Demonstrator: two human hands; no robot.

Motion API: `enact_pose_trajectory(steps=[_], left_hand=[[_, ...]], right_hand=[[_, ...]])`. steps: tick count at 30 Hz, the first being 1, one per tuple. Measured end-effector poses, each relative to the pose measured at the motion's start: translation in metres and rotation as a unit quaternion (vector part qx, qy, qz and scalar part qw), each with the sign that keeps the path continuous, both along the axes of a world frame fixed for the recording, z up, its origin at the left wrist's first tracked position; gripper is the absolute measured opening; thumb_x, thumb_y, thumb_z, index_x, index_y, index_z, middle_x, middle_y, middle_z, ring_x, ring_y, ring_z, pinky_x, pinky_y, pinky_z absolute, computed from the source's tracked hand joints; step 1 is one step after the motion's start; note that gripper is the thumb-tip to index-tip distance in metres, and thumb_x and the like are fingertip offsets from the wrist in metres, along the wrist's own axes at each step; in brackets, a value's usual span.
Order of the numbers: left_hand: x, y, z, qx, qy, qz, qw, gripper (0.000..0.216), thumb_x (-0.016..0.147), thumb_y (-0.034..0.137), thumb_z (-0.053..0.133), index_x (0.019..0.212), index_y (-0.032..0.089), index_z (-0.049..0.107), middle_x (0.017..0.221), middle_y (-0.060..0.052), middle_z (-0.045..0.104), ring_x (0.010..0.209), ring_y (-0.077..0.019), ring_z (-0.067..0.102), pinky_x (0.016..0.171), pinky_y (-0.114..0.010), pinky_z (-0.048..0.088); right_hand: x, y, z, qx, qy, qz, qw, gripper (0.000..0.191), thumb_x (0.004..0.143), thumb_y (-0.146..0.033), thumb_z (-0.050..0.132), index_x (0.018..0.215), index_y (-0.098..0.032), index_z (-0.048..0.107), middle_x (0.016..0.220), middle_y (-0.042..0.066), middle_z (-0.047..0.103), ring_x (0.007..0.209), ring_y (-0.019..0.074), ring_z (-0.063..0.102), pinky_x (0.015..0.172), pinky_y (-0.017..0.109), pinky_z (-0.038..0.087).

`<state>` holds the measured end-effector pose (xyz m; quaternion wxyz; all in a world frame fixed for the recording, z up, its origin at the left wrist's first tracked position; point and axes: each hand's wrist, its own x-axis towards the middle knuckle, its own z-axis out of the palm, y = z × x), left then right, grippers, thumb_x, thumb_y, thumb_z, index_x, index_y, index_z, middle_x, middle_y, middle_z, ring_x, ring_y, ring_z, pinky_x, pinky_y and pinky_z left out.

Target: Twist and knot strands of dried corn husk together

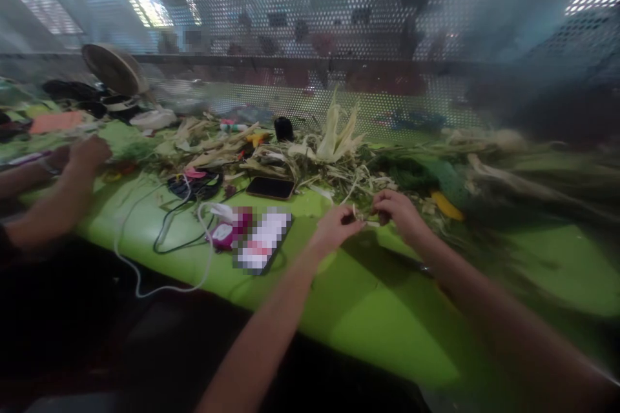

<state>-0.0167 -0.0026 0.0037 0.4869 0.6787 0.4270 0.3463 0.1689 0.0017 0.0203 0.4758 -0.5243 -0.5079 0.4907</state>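
My left hand (338, 227) is closed, its thumb and fingers pinching a thin pale strip of corn husk (355, 211) over the green table. Just to the right, my right hand (394, 210) has its fingers bent together close to the same strip; whether anything is between them is too small to make out. Behind both hands lies a tangled heap of dry husk strips (358, 184). A pale, upright corn husk (334, 135) with spread leaves stands in that heap.
Left of my hands lie a phone with a lit screen (264, 242), a magenta packet (227, 232), a dark phone (270, 187) and a white cable (162, 288). A yellow-handled tool (446, 205) lies right. Another person's hands (90, 151) work at far left. A perforated metal screen (300, 13) stands behind.
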Motion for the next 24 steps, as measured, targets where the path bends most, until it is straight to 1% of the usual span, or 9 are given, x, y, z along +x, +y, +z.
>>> enact_pose_trajectory(steps=[5, 8, 10, 12, 16, 18, 21, 23, 24], left_hand=[[-0.005, 0.004, -0.003, -0.019, -0.042, -0.005, 0.999, 0.027, 0.074, 0.037, 0.069, 0.086, 0.014, 0.067, 0.076, -0.002, 0.063, 0.073, -0.0147, 0.053, 0.071, -0.029, 0.04], [-0.006, 0.004, -0.002, -0.017, -0.037, -0.009, 0.999, 0.027, 0.073, 0.037, 0.07, 0.085, 0.013, 0.067, 0.074, -0.002, 0.062, 0.072, -0.0145, 0.053, 0.071, -0.029, 0.04], [-0.006, 0.002, 0.0, -0.021, -0.023, -0.01, 0.999, 0.026, 0.073, 0.036, 0.07, 0.084, 0.012, 0.067, 0.072, -0.002, 0.061, 0.07, -0.0137, 0.052, 0.07, -0.028, 0.04], [-0.005, 0.0, 0.002, -0.035, -0.033, -0.012, 0.999, 0.026, 0.073, 0.035, 0.07, 0.085, 0.012, 0.067, 0.074, -0.002, 0.062, 0.069, -0.0132, 0.052, 0.07, -0.028, 0.04], [-0.006, 0.0, -0.002, -0.052, -0.074, -0.022, 0.996, 0.027, 0.072, 0.037, 0.072, 0.085, 0.013, 0.068, 0.077, -0.003, 0.065, 0.071, -0.0131, 0.055, 0.073, -0.029, 0.042], [-0.007, 0.002, -0.007, -0.063, -0.08, -0.028, 0.994, 0.029, 0.071, 0.038, 0.074, 0.086, 0.014, 0.07, 0.078, -0.003, 0.065, 0.072, -0.0131, 0.055, 0.074, -0.029, 0.043], [-0.009, 0.004, -0.012, -0.091, -0.089, -0.026, 0.991, 0.034, 0.069, 0.042, 0.077, 0.088, 0.015, 0.071, 0.079, -0.003, 0.066, 0.073, -0.0132, 0.056, 0.075, -0.03, 0.043], [-0.009, 0.003, -0.011, -0.109, -0.112, -0.02, 0.988, 0.034, 0.067, 0.041, 0.079, 0.087, 0.015, 0.071, 0.079, -0.003, 0.066, 0.073, -0.0129, 0.056, 0.076, -0.029, 0.043], [-0.01, 0.003, -0.01, -0.115, -0.128, -0.018, 0.985, 0.033, 0.066, 0.04, 0.079, 0.086, 0.015, 0.071, 0.079, -0.003, 0.066, 0.074, -0.0127, 0.056, 0.076, -0.029, 0.044]], right_hand=[[0.001, -0.007, 0.019, 0.002, -0.053, 0.107, 0.993, 0.024, 0.068, -0.033, 0.07, 0.085, -0.018, 0.065, 0.076, 0.0, 0.066, 0.049, 0.0075, 0.047, 0.046, 0.022, 0.035], [0.0, -0.01, 0.028, -0.013, -0.112, 0.138, 0.984, 0.027, 0.064, -0.034, 0.076, 0.081, -0.016, 0.068, 0.072, 0.0, 0.065, 0.054, 0.0077, 0.046, 0.047, 0.021, 0.034], [-0.002, -0.009, 0.03, -0.022, -0.1, 0.119, 0.988, 0.024, 0.062, -0.033, 0.076, 0.072, -0.015, 0.066, 0.062, -0.002, 0.061, 0.051, 0.007, 0.042, 0.047, 0.021, 0.032], [-0.003, -0.008, 0.03, -0.034, -0.048, 0.088, 0.994, 0.021, 0.06, -0.032, 0.075, 0.068, -0.016, 0.063, 0.06, -0.003, 0.059, 0.047, 0.0059, 0.038, 0.045, 0.022, 0.029], [0.0, -0.003, 0.029, -0.032, 0.062, 0.02, 0.997, 0.019, 0.063, -0.031, 0.071, 0.069, -0.017, 0.059, 0.069, 0.0, 0.064, 0.045, 0.0061, 0.038, 0.042, 0.022, 0.026], [0.008, -0.002, 0.031, -0.022, 0.058, -0.001, 0.998, 0.02, 0.067, -0.033, 0.07, 0.073, -0.018, 0.059, 0.077, 0.003, 0.067, 0.047, 0.0072, 0.042, 0.044, 0.023, 0.031], [0.028, -0.008, 0.035, -0.005, -0.086, -0.031, 0.996, 0.023, 0.075, -0.037, 0.067, 0.087, -0.018, 0.06, 0.087, 0.005, 0.068, 0.054, 0.0104, 0.051, 0.051, 0.025, 0.042], [0.046, -0.021, 0.039, 0.027, -0.223, -0.066, 0.972, 0.026, 0.077, -0.037, 0.065, 0.096, -0.019, 0.06, 0.092, 0.005, 0.067, 0.063, 0.0138, 0.057, 0.057, 0.027, 0.046], [0.056, -0.031, 0.041, 0.046, -0.285, -0.065, 0.955, 0.026, 0.079, -0.037, 0.064, 0.098, -0.02, 0.061, 0.094, 0.005, 0.067, 0.068, 0.0152, 0.059, 0.06, 0.027, 0.047]])
